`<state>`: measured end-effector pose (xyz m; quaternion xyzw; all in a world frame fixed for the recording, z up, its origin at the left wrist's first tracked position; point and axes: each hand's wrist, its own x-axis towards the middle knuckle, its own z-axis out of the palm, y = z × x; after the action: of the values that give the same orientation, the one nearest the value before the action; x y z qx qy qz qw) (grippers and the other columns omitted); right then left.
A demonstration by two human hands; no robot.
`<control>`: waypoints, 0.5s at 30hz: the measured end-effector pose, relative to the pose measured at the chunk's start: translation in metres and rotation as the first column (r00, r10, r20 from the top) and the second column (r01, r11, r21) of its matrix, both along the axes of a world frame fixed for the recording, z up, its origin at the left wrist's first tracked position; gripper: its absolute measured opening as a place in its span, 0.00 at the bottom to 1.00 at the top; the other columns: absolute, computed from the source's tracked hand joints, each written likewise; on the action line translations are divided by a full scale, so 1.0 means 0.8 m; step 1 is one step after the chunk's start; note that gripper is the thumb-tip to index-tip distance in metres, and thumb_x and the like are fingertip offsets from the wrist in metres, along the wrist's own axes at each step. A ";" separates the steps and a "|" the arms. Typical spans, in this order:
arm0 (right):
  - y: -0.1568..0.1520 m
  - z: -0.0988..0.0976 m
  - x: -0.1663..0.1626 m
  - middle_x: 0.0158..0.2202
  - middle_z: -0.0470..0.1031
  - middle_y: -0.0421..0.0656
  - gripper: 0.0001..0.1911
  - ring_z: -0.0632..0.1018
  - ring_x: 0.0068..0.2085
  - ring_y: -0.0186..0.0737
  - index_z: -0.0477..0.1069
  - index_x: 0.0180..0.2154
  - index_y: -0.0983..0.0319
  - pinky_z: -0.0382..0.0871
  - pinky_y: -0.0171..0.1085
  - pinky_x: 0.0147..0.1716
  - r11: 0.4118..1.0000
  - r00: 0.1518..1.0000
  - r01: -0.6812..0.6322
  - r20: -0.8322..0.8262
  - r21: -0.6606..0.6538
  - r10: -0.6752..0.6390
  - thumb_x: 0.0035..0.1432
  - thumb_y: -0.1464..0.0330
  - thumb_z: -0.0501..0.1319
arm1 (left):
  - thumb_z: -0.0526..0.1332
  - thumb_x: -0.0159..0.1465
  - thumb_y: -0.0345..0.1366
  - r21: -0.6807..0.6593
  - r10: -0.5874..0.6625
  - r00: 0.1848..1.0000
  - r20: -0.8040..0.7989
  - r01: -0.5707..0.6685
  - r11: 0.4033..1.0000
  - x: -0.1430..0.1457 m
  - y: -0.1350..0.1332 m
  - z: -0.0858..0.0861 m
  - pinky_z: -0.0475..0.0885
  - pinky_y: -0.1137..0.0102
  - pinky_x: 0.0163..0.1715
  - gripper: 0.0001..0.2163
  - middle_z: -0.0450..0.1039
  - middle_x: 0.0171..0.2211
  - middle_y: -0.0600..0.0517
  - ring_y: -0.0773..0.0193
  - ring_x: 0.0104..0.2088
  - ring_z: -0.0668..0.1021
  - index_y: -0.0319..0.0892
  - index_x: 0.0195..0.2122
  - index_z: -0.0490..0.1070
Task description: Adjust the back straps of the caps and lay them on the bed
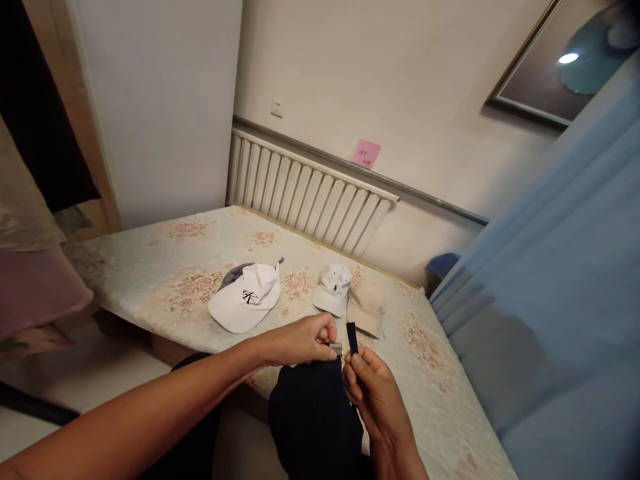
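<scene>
Cap: dark fabric, black or very dark navy, can't tell in this light. Held at bottom centre of view, lower part cut off by frame. Strap undone, dark, flat, free end up. Silvery buckle at cap's upper edge, just beside strap.

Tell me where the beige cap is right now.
In the head view, the beige cap lies right of centre on the floral cover, immediately right of the white cap with a small dark logo and beyond the right hand.
</scene>
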<state>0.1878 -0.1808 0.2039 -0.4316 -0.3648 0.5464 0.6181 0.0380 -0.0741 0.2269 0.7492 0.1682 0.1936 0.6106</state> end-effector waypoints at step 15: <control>0.001 -0.001 -0.010 0.14 0.53 0.28 0.15 0.47 0.15 0.21 0.65 0.30 0.63 0.37 0.26 0.14 0.993 0.999 -0.041 0.016 -0.112 0.043 0.49 0.59 0.66 | 0.59 0.50 0.30 0.393 0.093 0.993 -0.072 -0.058 0.918 -0.001 -0.028 0.013 0.59 0.76 0.26 0.11 0.65 0.26 0.59 0.69 0.26 0.67 0.42 0.35 0.62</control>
<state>0.1802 -0.1799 0.2029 -0.4629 -0.3481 0.5749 0.5780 0.0376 -0.0962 0.2376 0.8566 0.1821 0.2130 0.4333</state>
